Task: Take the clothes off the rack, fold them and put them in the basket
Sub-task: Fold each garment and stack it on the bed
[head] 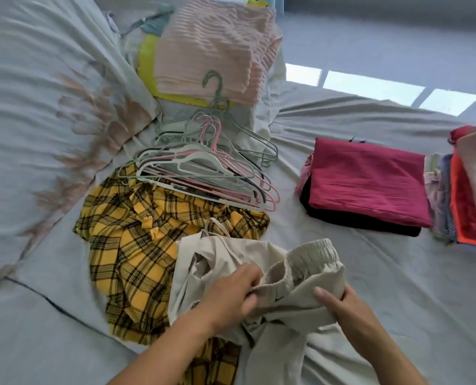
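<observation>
We hold the beige pants (pixel 300 276) bunched by the waistband, left hand (pixel 231 295) and right hand (pixel 342 304) both gripping it, legs trailing toward us.

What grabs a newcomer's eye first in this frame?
Probably the yellow plaid garment, crumpled on the bed left of centre, with a pile of hangers just behind it. In front, the left hand and right hand both grip beige elastic-waist trousers; a folded magenta garment tops a stack at right.

Home bedroom: bed sheet (pixel 342 273), pillow (pixel 36 107), hangers (pixel 203 173).
</observation>
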Motion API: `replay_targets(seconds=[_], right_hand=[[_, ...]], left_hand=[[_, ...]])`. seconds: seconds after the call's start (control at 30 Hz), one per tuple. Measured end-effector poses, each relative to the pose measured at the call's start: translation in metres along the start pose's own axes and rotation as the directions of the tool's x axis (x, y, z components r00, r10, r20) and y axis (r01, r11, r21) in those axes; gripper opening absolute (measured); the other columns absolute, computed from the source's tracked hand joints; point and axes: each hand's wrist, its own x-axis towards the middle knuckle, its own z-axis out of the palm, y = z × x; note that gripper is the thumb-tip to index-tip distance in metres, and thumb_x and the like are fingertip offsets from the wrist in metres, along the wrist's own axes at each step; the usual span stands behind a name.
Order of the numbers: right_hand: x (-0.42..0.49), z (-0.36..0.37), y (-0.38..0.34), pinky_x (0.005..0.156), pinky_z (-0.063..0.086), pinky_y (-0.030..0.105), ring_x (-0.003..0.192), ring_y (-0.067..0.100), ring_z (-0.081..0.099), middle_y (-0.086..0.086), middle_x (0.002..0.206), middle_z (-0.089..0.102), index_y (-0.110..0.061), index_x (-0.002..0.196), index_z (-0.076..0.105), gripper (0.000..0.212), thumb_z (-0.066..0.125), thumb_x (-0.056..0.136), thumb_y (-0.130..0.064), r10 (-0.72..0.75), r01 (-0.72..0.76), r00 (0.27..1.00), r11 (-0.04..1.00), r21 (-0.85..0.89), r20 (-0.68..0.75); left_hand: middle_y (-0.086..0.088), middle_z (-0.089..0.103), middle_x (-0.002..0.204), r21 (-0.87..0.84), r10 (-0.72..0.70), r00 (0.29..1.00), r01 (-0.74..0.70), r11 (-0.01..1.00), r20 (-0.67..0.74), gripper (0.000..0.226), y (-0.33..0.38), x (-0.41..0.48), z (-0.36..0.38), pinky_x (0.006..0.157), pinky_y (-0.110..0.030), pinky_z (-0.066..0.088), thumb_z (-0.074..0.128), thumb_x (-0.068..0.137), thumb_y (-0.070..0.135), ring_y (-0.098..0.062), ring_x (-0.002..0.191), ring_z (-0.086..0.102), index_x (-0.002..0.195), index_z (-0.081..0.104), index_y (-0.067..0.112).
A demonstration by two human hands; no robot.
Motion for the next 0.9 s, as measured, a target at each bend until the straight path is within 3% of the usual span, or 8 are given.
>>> replay_targets(seconds=[0.1, 0.23, 0.33, 0.43, 0.53, 0.6, 0.77, 0.9], right_hand=[[-0.033, -0.014, -0.018, 0.063, 0.053, 0.029, 0.076, 0.022, 0.066, 0.009, 0.078, 0.072, -0.009, 0.094, 0.067, 0.050, 0.081, 0.056, -0.039, -0.076, 0.094, 0.983, 0.990, 0.105, -0.168], [-0.103, -0.042, -0.048, 0.052, 0.053, 0.022, 0.060, 0.013, 0.067, 0.008, 0.072, 0.072, -0.015, 0.080, 0.075, 0.060, 0.086, 0.035, -0.053, -0.196, 0.220, 0.972, 0.953, 0.208, -0.129], [-0.164, -0.071, -0.063, 0.053, 0.054, 0.020, 0.061, 0.012, 0.068, 0.004, 0.071, 0.072, -0.023, 0.072, 0.077, 0.071, 0.085, 0.015, -0.064, -0.301, 0.312, 0.950, 0.926, 0.212, -0.084], [-0.221, -0.112, -0.068, 0.058, 0.054, 0.017, 0.073, 0.017, 0.067, 0.007, 0.080, 0.072, -0.017, 0.079, 0.075, 0.040, 0.084, 0.056, -0.047, -0.335, 0.345, 0.938, 0.926, 0.151, -0.087], [-0.267, -0.158, -0.060, 0.074, 0.049, 0.015, 0.091, 0.022, 0.058, 0.012, 0.100, 0.064, -0.007, 0.101, 0.064, 0.017, 0.050, 0.094, -0.011, -0.341, 0.347, 0.916, 0.938, -0.009, -0.211], [-0.294, -0.178, -0.051, 0.088, 0.044, 0.030, 0.098, 0.026, 0.055, 0.016, 0.108, 0.061, -0.007, 0.104, 0.063, 0.019, 0.045, 0.096, -0.009, -0.313, 0.314, 0.915, 0.949, -0.036, -0.256], [-0.350, -0.182, -0.047, 0.068, 0.047, 0.032, 0.078, 0.024, 0.054, 0.013, 0.084, 0.060, -0.005, 0.090, 0.060, 0.010, 0.055, 0.081, -0.008, -0.252, 0.275, 0.957, 0.945, 0.174, -0.144], [-0.391, -0.172, -0.068, 0.074, 0.058, 0.034, 0.086, 0.024, 0.069, 0.011, 0.099, 0.071, -0.010, 0.094, 0.070, 0.045, 0.082, 0.059, -0.036, -0.300, 0.299, 0.954, 0.952, 0.062, 0.009]], left_hand=[[0.004, 0.057, 0.108, -0.057, -0.042, 0.994, 0.047, 0.997, 0.098, 0.027, 0.020, -0.018, 0.002, 0.084, -0.031, 0.047, 0.049, 0.089, 0.018, -0.014, 0.096, 0.055, 0.111, 0.042, 0.031], [0.006, 0.055, 0.123, -0.032, -0.062, 0.976, 0.071, 0.997, 0.210, 0.051, 0.045, -0.052, 0.025, 0.097, -0.032, 0.042, 0.061, 0.083, 0.022, -0.017, 0.113, 0.051, 0.127, 0.041, 0.036], [0.008, 0.059, 0.090, 0.017, -0.022, 0.985, 0.019, 1.000, 0.170, 0.017, 0.077, -0.078, 0.043, 0.085, -0.031, 0.045, 0.065, 0.076, 0.022, -0.012, 0.092, 0.054, 0.087, 0.065, 0.035], [0.012, 0.057, 0.078, -0.037, 0.028, 0.990, -0.023, 0.999, 0.137, 0.025, 0.124, -0.105, 0.043, 0.075, -0.029, 0.051, 0.065, 0.078, 0.012, -0.001, 0.073, 0.052, 0.066, 0.054, 0.031], [0.007, 0.061, 0.087, -0.096, 0.044, 0.993, -0.033, 0.995, 0.110, 0.015, 0.169, -0.133, 0.016, 0.073, -0.021, 0.053, 0.061, 0.085, 0.011, -0.006, 0.079, 0.058, 0.084, 0.057, 0.025], [0.004, 0.060, 0.089, -0.019, 0.083, 0.988, -0.081, 0.997, 0.127, 0.010, 0.200, -0.152, -0.008, 0.069, -0.024, 0.054, 0.059, 0.088, 0.013, -0.007, 0.078, 0.059, 0.087, 0.054, 0.022], [0.012, 0.049, 0.075, 0.200, 0.260, 0.964, -0.267, 0.943, 0.059, 0.016, 0.300, -0.202, -0.063, 0.053, -0.008, 0.038, 0.065, 0.086, 0.018, 0.006, 0.060, 0.050, 0.084, 0.049, 0.023], [0.012, 0.051, 0.081, 0.376, 0.282, 0.959, -0.275, 0.885, 0.037, 0.024, 0.358, -0.246, -0.090, 0.059, -0.019, 0.036, 0.070, 0.080, 0.031, -0.004, 0.070, 0.048, 0.092, 0.051, 0.024]])
